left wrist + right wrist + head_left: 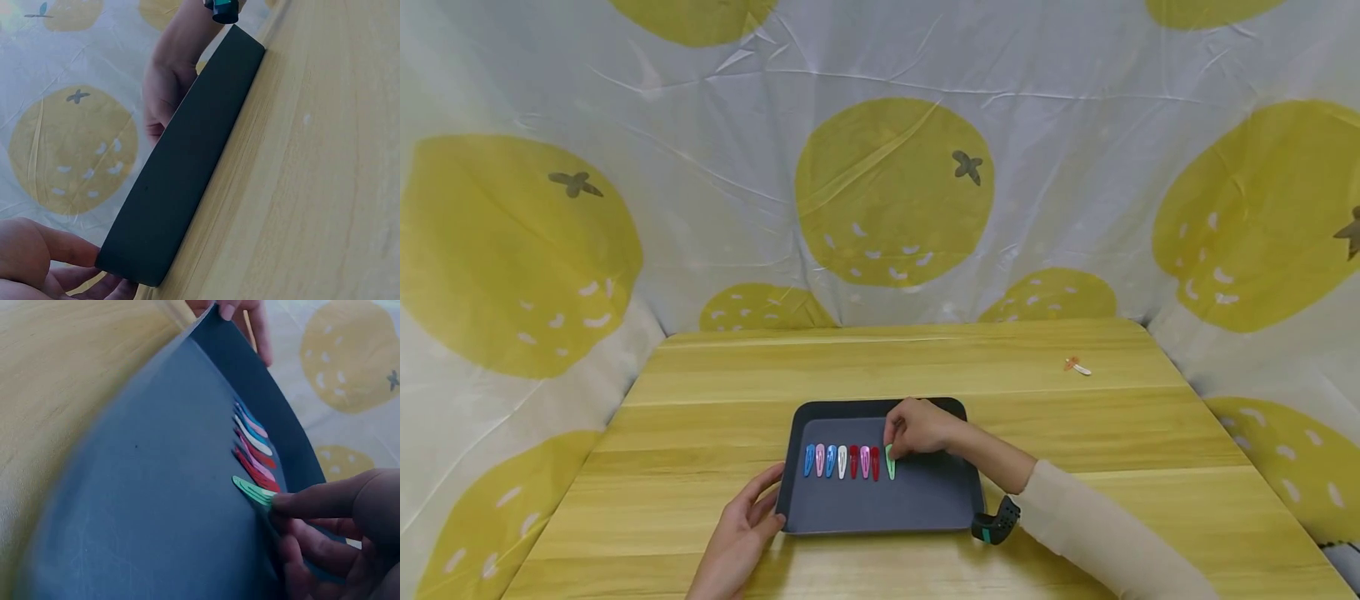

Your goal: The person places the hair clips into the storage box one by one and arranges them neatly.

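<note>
A dark grey tray (917, 506) lies on the wooden table, with a row of snap hair clips (842, 462) in blue, pink, white and red inside it. At the row's right end, my right hand (921, 427) pinches the wide end of a green hair clip (891, 467) between thumb and fingertip. The right wrist view shows this green hair clip (250, 489) beside a red hair clip (255, 472), its narrow end pointing away from the fingers. My left hand (741, 525) grips the tray's left edge near the front corner, thumb at the rim (226, 309) and fingers outside.
Toward the table's back right lie an orange hair clip (1071, 363) and a white hair clip (1082, 370), touching or crossing. A black strap device (996, 522) on the right wrist hangs by the tray's front right corner. A fruit-print curtain (895, 67) surrounds the table.
</note>
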Demonstrator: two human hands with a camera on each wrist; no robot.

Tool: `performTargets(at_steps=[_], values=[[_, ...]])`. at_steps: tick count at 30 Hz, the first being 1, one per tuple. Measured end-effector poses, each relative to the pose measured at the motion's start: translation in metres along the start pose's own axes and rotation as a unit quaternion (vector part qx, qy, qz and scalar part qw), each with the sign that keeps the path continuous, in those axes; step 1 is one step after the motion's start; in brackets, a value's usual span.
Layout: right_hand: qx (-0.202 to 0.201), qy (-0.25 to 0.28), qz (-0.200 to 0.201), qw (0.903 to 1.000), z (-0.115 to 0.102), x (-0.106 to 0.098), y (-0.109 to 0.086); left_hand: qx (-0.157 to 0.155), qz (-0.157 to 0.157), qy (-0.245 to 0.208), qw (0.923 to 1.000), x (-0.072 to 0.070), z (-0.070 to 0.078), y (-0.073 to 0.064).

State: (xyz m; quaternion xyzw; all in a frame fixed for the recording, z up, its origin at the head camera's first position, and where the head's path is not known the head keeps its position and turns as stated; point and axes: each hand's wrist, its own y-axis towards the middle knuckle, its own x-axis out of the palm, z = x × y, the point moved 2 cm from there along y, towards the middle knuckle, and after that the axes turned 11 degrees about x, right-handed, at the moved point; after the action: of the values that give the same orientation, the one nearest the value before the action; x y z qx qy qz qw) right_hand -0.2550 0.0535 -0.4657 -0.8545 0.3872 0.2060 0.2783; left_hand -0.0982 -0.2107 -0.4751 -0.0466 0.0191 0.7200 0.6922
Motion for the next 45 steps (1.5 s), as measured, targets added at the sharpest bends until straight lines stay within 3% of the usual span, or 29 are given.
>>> performTargets(at_steps=[5, 9, 32, 45], values=[[-0.029, -0.087, 0.024, 0.9955, -0.003, 0.002, 0.001, 0.0, 0.0, 0.003, 1.0, 0.0, 0.001, 0.0], [-0.043, -0.122, 0.028, 0.9912, -0.003, 0.003, 0.001, -0.001, 0.001, 0.006, 1.0, 0.0, 0.001, 0.0], [-0.025, -0.153, 0.001, 0.9879, -0.014, 0.002, 0.006, 0.0, 0.003, 0.003, 1.0, 0.0, -0.001, -0.001], [-0.041, -0.149, 0.003, 0.9879, -0.017, -0.004, 0.004, 0.0, 0.004, 0.003, 1.0, 0.0, 0.0, 0.0]])
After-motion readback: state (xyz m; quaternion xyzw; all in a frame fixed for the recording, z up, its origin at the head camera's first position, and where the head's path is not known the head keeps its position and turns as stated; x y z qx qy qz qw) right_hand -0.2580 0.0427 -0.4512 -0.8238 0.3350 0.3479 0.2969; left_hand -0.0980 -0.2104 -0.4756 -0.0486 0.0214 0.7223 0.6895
